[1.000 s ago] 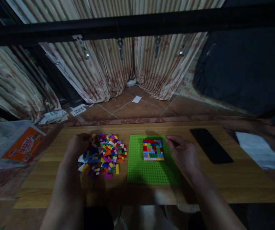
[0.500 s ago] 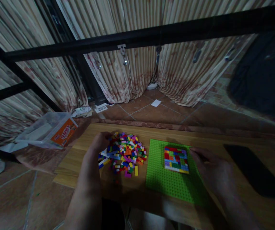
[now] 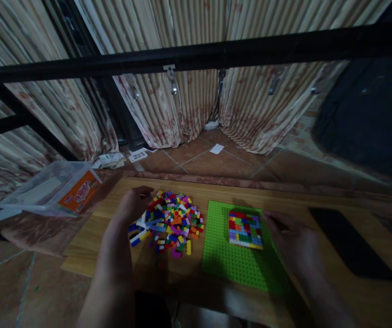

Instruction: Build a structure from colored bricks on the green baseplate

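My left hand (image 3: 134, 203) hovers at the left edge of a heap of small toy building bricks (image 3: 178, 218) in many colours. Its thumb and forefinger are slightly apart, with no brick visible between them. On a green studded baseplate (image 3: 219, 264) sits a flat, roughly square patchwork of coloured bricks (image 3: 245, 230). My right hand (image 3: 294, 241) is over the right edge of the baseplate, its bent fingertips close together beside the patchwork's upper right corner. Whatever those fingertips hold, if anything, is too dark and small to make out.
Everything rests on a low wooden table (image 3: 110, 214). A dark flat slab (image 3: 353, 243) lies to the right. At the left stands a clear plastic box (image 3: 50, 189) with an orange label. Beyond are a black metal bar (image 3: 196, 57) and striped curtains (image 3: 189, 105).
The whole view has shifted slightly, so the table things appear further left. My left hand's fingers show more clearly at the heap's edge. My right hand stays beside the patchwork.
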`<state>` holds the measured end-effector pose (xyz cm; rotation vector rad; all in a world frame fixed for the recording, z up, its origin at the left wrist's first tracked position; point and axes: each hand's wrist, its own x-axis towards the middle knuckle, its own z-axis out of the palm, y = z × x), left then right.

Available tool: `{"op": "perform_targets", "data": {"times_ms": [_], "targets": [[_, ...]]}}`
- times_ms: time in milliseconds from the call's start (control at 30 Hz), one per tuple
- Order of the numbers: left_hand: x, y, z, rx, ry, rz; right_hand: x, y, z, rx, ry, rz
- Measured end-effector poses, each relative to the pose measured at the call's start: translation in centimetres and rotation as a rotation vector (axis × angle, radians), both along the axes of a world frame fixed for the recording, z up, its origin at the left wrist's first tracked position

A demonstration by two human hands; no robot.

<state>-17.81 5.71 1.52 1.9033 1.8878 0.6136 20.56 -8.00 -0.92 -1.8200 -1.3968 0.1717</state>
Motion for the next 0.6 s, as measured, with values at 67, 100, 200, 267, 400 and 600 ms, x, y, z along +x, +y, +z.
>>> {"op": "perform_targets", "data": {"times_ms": [67,100,200,267,400,600], "targets": [[2.4,-0.6,0.8,0.032,-0.133,-0.074,0.1,0.1,0.2,-0.008,0.020,-0.050],[4.2,-1.0,1.1,0.058,-0.187,-0.144,0.1,0.1,0.3,-0.017,0.036,-0.074],[11.1,-3.1,1.4,0.170,-0.317,-0.359,0.2,0.3,0.3,-0.063,0.100,-0.104],[15.6,-4.8,1.1,0.169,-0.341,-0.559,0.2,0.4,0.1,-0.089,0.145,-0.094],[21.7,-7.5,-0.2,0.201,-0.207,-0.729,0.1,0.5,0.1,-0.154,0.191,-0.032],[24.1,-8.5,-1.9,0.253,-0.029,-0.779,-0.1,0.4,0.6,-0.284,0.213,0.034]]}}
